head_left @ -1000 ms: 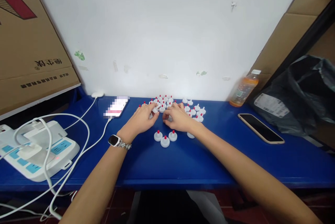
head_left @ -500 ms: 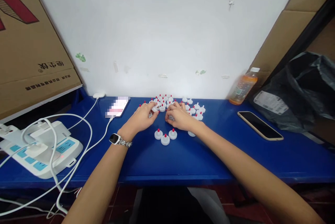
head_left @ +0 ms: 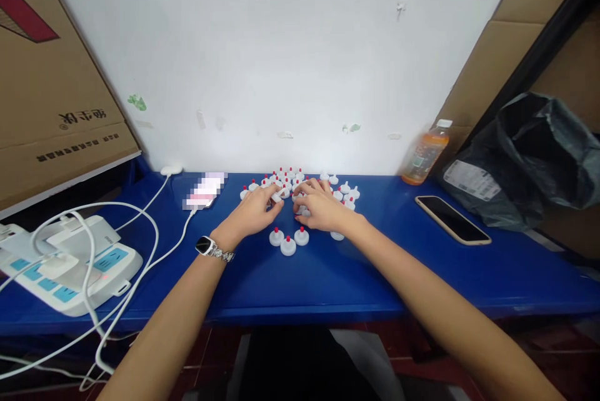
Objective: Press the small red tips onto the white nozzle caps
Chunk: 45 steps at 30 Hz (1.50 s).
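Several small white caps with red tips [head_left: 287, 179] lie in a cluster at the back of the blue table [head_left: 328, 276]. Three more caps [head_left: 287, 240] sit in a tight group just in front of my hands. My left hand [head_left: 253, 212], with a watch on the wrist, has its fingers curled around a white cap at the edge of the cluster. My right hand [head_left: 319, 208] faces it, fingers bent and pinched over another small white cap. The fingertips of both hands nearly touch.
A white power strip [head_left: 70, 263] with cables sits at the left. A phone with a lit screen [head_left: 204, 192] lies charging beside the caps. Another phone [head_left: 452, 218], an orange drink bottle [head_left: 424, 154] and a black bag [head_left: 529, 163] are at the right. Cardboard boxes flank the white wall.
My hands stay together at the cluster, fingers working slightly. The view has shifted a little, so everything sits slightly further left.
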Each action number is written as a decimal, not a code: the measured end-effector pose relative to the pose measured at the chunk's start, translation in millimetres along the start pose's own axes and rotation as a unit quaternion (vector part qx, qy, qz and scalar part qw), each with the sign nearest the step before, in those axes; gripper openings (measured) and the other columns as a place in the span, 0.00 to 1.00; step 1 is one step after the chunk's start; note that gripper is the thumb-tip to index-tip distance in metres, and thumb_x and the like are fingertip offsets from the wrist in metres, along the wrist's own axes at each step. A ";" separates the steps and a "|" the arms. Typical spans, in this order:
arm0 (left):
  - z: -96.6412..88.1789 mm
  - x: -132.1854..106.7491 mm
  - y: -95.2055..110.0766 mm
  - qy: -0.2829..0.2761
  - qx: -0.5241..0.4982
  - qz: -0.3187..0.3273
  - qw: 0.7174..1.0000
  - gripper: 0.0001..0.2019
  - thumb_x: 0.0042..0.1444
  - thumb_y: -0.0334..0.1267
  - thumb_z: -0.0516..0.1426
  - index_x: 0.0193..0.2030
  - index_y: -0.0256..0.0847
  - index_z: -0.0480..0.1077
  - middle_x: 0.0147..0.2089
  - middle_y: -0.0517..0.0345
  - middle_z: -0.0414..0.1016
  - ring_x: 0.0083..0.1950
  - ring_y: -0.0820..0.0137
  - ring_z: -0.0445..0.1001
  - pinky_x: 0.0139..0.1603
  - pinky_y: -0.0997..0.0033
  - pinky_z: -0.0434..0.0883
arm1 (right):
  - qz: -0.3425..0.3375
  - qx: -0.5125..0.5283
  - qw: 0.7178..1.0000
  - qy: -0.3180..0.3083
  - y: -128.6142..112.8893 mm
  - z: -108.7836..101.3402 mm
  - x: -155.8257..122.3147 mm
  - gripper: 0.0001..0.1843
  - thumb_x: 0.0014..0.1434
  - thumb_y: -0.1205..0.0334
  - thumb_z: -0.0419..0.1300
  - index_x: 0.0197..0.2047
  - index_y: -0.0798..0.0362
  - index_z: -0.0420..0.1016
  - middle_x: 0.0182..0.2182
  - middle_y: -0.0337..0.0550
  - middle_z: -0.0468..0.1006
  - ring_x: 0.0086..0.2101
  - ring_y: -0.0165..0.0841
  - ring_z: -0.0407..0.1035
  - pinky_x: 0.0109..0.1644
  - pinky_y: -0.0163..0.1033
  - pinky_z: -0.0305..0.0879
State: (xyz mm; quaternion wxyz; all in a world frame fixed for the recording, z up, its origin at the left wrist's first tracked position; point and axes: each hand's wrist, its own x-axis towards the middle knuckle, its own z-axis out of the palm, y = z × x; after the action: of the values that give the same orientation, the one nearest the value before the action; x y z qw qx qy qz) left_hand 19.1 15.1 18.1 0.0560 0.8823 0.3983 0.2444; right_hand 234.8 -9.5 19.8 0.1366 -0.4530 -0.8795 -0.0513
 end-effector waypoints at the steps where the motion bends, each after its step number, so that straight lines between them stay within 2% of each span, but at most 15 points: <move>1: 0.4 -0.3 0.9 0.000 0.000 -0.001 1.000 0.10 0.65 0.44 0.50 0.45 0.43 0.68 0.36 0.54 0.76 0.38 0.61 0.75 0.40 0.62 0.68 | 0.001 -0.006 1.000 -0.004 0.9 1.5 0.4 0.05 0.58 0.59 0.64 0.37 0.49 0.81 0.53 0.49 0.72 0.55 0.48 0.57 0.55 0.53 0.49; 7: 3.8 -0.5 6.8 -0.027 -0.049 0.011 0.998 0.12 0.65 0.43 0.50 0.48 0.41 0.68 0.41 0.52 0.78 0.40 0.62 0.76 0.41 0.63 0.71 | 0.013 0.011 1.000 -0.003 4.0 6.2 2.4 0.06 0.59 0.60 0.63 0.35 0.51 0.80 0.50 0.50 0.73 0.53 0.46 0.59 0.55 0.52 0.50; 10: 3.8 0.1 7.8 -0.028 -0.057 0.015 0.998 0.12 0.65 0.44 0.50 0.48 0.41 0.68 0.41 0.52 0.78 0.40 0.62 0.76 0.42 0.63 0.71 | 0.028 0.067 0.995 0.069 1.3 4.9 3.5 0.05 0.58 0.61 0.62 0.34 0.52 0.78 0.44 0.48 0.75 0.50 0.43 0.61 0.54 0.49 0.52; 12: 3.0 0.3 7.8 -0.023 -0.049 0.017 0.998 0.12 0.65 0.44 0.50 0.48 0.40 0.68 0.40 0.51 0.77 0.41 0.61 0.76 0.43 0.61 0.71 | 0.050 0.136 0.981 0.132 -0.7 4.1 5.0 0.04 0.57 0.63 0.60 0.34 0.53 0.75 0.38 0.44 0.76 0.44 0.38 0.65 0.51 0.45 0.56; 15: 1.6 0.1 8.6 -0.018 -0.041 0.019 0.999 0.13 0.65 0.44 0.50 0.48 0.40 0.68 0.40 0.51 0.77 0.41 0.61 0.75 0.43 0.61 0.70 | 0.087 0.268 0.939 0.199 -1.9 5.3 8.3 0.03 0.56 0.64 0.59 0.35 0.53 0.73 0.32 0.39 0.76 0.33 0.32 0.67 0.42 0.39 0.62; 18: 0.6 -0.4 11.1 -0.024 -0.052 0.014 0.998 0.13 0.66 0.45 0.50 0.48 0.41 0.68 0.40 0.52 0.77 0.40 0.62 0.76 0.41 0.62 0.70 | 0.114 0.384 0.884 0.243 -0.9 9.8 12.1 0.06 0.57 0.60 0.61 0.37 0.53 0.74 0.30 0.39 0.77 0.31 0.31 0.69 0.37 0.37 0.64; 22: 0.4 -0.8 13.4 -0.023 -0.061 0.017 0.998 0.14 0.66 0.46 0.50 0.51 0.41 0.68 0.41 0.52 0.77 0.40 0.62 0.75 0.41 0.62 0.70 | 0.126 0.491 0.822 0.257 -0.6 15.9 15.9 0.12 0.55 0.53 0.66 0.34 0.52 0.75 0.30 0.41 0.79 0.31 0.32 0.72 0.37 0.38 0.66; 26: 2.2 -1.2 12.9 -0.020 -0.072 0.037 0.997 0.15 0.68 0.47 0.48 0.52 0.42 0.67 0.42 0.52 0.76 0.42 0.62 0.74 0.42 0.62 0.70 | 0.136 0.550 0.782 0.260 -4.7 17.7 17.5 0.18 0.50 0.47 0.70 0.30 0.51 0.72 0.26 0.39 0.78 0.28 0.32 0.71 0.32 0.37 0.65; 30: 3.4 -2.2 13.1 -0.018 -0.071 0.049 0.996 0.17 0.69 0.47 0.47 0.57 0.41 0.65 0.46 0.49 0.75 0.45 0.61 0.73 0.46 0.59 0.70 | 0.150 0.569 0.763 0.268 -8.2 17.1 18.3 0.21 0.47 0.43 0.71 0.26 0.51 0.70 0.25 0.39 0.79 0.26 0.32 0.71 0.29 0.36 0.64; 36: 1.4 -2.8 16.1 -0.007 -0.069 0.061 0.996 0.18 0.70 0.45 0.46 0.60 0.40 0.64 0.47 0.49 0.73 0.47 0.60 0.70 0.50 0.57 0.69 | 0.157 0.603 0.733 0.272 -11.5 13.2 19.2 0.21 0.45 0.43 0.72 0.26 0.52 0.74 0.25 0.42 0.80 0.29 0.34 0.73 0.34 0.39 0.68; 42: 1.9 -3.3 17.9 -0.006 -0.065 0.061 0.996 0.17 0.70 0.46 0.46 0.57 0.41 0.64 0.48 0.48 0.72 0.49 0.59 0.70 0.51 0.56 0.69 | 0.154 0.600 0.729 0.289 -18.7 11.8 19.0 0.20 0.43 0.44 0.74 0.28 0.51 0.76 0.27 0.40 0.79 0.29 0.33 0.73 0.36 0.40 0.70; 45: 3.1 -3.0 19.0 0.004 -0.064 0.061 0.996 0.15 0.70 0.46 0.45 0.53 0.41 0.65 0.47 0.48 0.72 0.48 0.59 0.69 0.52 0.55 0.69 | 0.153 0.583 0.738 0.301 -22.9 10.0 17.9 0.20 0.46 0.43 0.72 0.27 0.51 0.75 0.26 0.39 0.78 0.28 0.32 0.71 0.36 0.39 0.69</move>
State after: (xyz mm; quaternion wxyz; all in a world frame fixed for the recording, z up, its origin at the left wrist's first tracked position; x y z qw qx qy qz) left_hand 31.7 0.3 19.8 0.0959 0.8986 0.3275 0.2759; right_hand 204.4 -6.8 16.1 0.6382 -0.3743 -0.5686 0.3597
